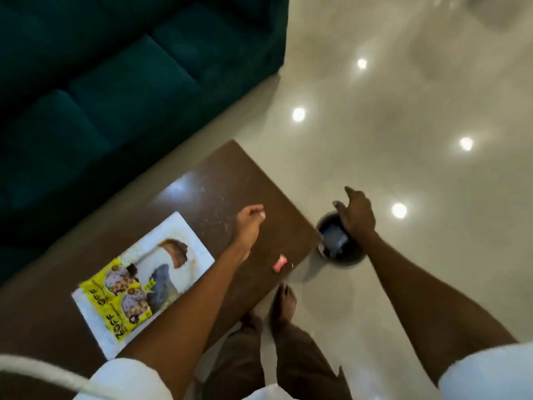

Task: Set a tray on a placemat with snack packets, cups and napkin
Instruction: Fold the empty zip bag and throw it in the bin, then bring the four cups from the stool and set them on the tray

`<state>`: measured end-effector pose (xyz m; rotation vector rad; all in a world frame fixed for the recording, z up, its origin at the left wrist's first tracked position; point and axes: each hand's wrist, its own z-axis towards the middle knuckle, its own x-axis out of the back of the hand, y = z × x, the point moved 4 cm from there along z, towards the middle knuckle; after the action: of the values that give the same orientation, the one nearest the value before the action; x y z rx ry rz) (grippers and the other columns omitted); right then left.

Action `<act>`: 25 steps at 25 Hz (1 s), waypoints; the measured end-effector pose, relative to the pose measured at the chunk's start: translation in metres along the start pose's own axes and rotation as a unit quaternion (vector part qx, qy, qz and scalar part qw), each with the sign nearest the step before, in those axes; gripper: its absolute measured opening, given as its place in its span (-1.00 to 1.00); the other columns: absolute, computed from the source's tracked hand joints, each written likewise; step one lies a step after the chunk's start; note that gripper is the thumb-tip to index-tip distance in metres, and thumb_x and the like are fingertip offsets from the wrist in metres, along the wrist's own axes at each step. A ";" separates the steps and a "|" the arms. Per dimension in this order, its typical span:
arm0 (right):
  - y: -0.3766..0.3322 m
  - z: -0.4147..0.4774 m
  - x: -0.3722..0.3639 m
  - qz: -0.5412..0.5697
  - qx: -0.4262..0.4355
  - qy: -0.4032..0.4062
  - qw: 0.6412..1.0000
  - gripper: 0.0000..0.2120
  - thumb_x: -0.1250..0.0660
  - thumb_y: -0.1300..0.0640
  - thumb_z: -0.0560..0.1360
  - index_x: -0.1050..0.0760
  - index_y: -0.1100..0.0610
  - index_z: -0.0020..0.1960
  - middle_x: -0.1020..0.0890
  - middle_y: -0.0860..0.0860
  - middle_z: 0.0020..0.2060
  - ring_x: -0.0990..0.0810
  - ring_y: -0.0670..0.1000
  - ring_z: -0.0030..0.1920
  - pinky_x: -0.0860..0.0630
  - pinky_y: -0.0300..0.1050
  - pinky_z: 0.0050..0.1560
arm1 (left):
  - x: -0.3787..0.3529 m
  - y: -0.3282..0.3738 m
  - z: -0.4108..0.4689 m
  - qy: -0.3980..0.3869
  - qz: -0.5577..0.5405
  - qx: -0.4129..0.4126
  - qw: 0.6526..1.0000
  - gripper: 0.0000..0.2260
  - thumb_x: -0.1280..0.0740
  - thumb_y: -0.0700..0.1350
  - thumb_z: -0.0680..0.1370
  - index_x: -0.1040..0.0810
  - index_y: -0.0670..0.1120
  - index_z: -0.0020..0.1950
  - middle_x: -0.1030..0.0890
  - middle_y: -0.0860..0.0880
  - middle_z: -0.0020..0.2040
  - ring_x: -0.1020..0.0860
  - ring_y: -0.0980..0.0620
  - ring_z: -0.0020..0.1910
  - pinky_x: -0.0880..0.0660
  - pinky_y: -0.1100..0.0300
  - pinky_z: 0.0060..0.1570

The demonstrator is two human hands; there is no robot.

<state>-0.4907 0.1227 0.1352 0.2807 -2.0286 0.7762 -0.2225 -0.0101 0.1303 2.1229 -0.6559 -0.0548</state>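
Hands work apart, the left hand (250, 217) curled shut on something small and pale over the table (219, 180), the right hand (356, 215) spread loosely above a bin (340, 256), while beside the left forearm snack packets (121, 301) lie on the placemat (184, 235); tray, cups and napkin seemingly remain.

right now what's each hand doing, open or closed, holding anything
Left hand: closed in a loose fist over the table; something small and pale at the fingertips, cannot tell what.
Right hand: open, empty, above the bin.
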 end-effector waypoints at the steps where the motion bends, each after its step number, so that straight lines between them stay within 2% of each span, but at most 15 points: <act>1: -0.044 -0.007 0.019 -0.006 0.036 -0.001 0.999 -0.45 -0.24 -0.01 0.69 -0.26 0.18 0.61 -0.38 0.21 0.50 -0.33 0.28 0.51 -0.35 0.15 0.47 | 0.027 0.028 -0.016 0.019 -0.018 -0.016 1.000 -0.72 -0.36 -0.28 0.62 -0.59 -0.21 0.33 -0.64 -0.11 0.16 -0.56 0.06 0.13 -0.48 0.48 -0.09; 5: -0.231 -0.049 0.068 -0.020 0.191 -0.007 0.981 -0.45 -0.20 -0.06 0.70 -0.29 0.20 0.59 -0.43 0.23 0.46 -0.40 0.27 0.45 -0.41 0.14 0.41 | 0.143 0.131 -0.082 0.094 -0.053 -0.087 0.990 -0.70 -0.31 -0.24 0.66 -0.53 -0.22 0.39 -0.61 -0.12 0.19 -0.54 -0.01 0.13 -0.53 0.05 0.18; 6: -0.287 -0.064 0.078 -0.018 0.241 -0.008 0.970 -0.46 -0.20 -0.06 0.70 -0.31 0.21 0.57 -0.45 0.23 0.44 -0.42 0.27 0.44 -0.41 0.13 0.41 | 0.179 0.156 -0.100 0.123 -0.056 -0.109 0.985 -0.69 -0.30 -0.26 0.66 -0.51 -0.25 0.41 -0.61 -0.16 0.21 -0.54 -0.04 0.13 -0.49 0.05 0.18; 8: -0.399 -0.100 0.097 -0.004 0.335 -0.011 0.942 -0.47 -0.20 -0.07 0.70 -0.33 0.21 0.56 -0.46 0.22 0.43 -0.43 0.25 0.42 -0.41 0.12 0.41 | 0.260 0.200 -0.140 0.188 -0.053 -0.143 0.970 -0.65 -0.30 -0.28 0.65 -0.47 -0.27 0.44 -0.58 -0.23 0.31 -0.57 -0.12 0.27 -0.45 0.13 0.25; 10: -0.497 -0.143 0.113 0.008 0.405 -0.011 0.914 -0.46 -0.21 -0.10 0.69 -0.34 0.17 0.56 -0.46 0.19 0.44 -0.43 0.23 0.43 -0.44 0.13 0.40 | 0.341 0.231 -0.189 0.248 -0.037 -0.173 0.952 -0.63 -0.31 -0.27 0.65 -0.45 -0.25 0.46 -0.55 -0.23 0.37 -0.54 -0.15 0.36 -0.46 0.09 0.35; 11: -0.534 -0.163 0.119 0.015 0.428 -0.007 0.904 -0.46 -0.22 -0.11 0.68 -0.34 0.16 0.56 -0.46 0.18 0.45 -0.43 0.22 0.43 -0.45 0.14 0.39 | 0.375 0.242 -0.213 0.273 -0.017 -0.176 0.946 -0.63 -0.32 -0.26 0.65 -0.45 -0.23 0.47 -0.55 -0.21 0.37 -0.55 -0.13 0.34 -0.47 0.08 0.36; 13: -0.598 -0.209 0.132 0.034 0.476 -0.002 0.879 -0.45 -0.24 -0.12 0.67 -0.34 0.13 0.56 -0.44 0.15 0.47 -0.43 0.20 0.46 -0.47 0.15 0.38 | 0.440 0.262 -0.264 0.335 0.019 -0.186 0.924 -0.62 -0.34 -0.25 0.64 -0.46 -0.24 0.46 -0.57 -0.19 0.29 -0.55 -0.04 0.20 -0.48 0.12 0.24; 16: -0.673 -0.280 0.153 0.057 0.531 0.007 0.845 -0.44 -0.26 -0.15 0.65 -0.35 0.08 0.56 -0.44 0.10 0.48 -0.42 0.17 0.48 -0.48 0.18 0.38 | 0.527 0.290 -0.334 0.411 0.057 -0.197 0.888 -0.61 -0.37 -0.25 0.62 -0.47 -0.27 0.44 -0.57 -0.25 0.31 -0.53 -0.04 0.14 -0.49 0.17 0.11; 19: -0.721 -0.336 0.174 0.063 0.567 0.024 0.821 -0.43 -0.28 -0.14 0.63 -0.34 0.06 0.57 -0.43 0.10 0.50 -0.40 0.18 0.49 -0.47 0.17 0.40 | 0.588 0.317 -0.386 0.433 0.125 -0.202 0.869 -0.56 -0.39 -0.20 0.61 -0.45 -0.22 0.47 -0.52 -0.23 0.41 -0.55 -0.15 0.33 -0.51 0.03 0.36; 21: -0.744 -0.359 0.194 0.070 0.571 0.045 0.817 -0.43 -0.29 -0.12 0.63 -0.33 0.08 0.57 -0.42 0.12 0.51 -0.40 0.19 0.49 -0.45 0.14 0.41 | 0.616 0.341 -0.409 0.437 0.157 -0.226 0.856 -0.54 -0.39 -0.15 0.62 -0.42 -0.20 0.50 -0.48 -0.21 0.46 -0.52 -0.17 0.40 -0.48 -0.06 0.42; 25: -0.779 -0.396 0.232 0.088 0.570 0.097 0.811 -0.41 -0.28 -0.11 0.64 -0.32 0.12 0.58 -0.42 0.15 0.51 -0.41 0.20 0.49 -0.43 0.12 0.44 | 0.656 0.382 -0.434 0.427 0.183 -0.295 0.835 -0.48 -0.37 -0.06 0.63 -0.34 -0.16 0.56 -0.41 -0.16 0.54 -0.42 -0.14 0.51 -0.42 -0.01 0.44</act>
<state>0.0215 -0.2114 0.8009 0.6456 -1.1691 2.0033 0.2936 -0.1741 0.8169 1.1949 -0.3985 0.7697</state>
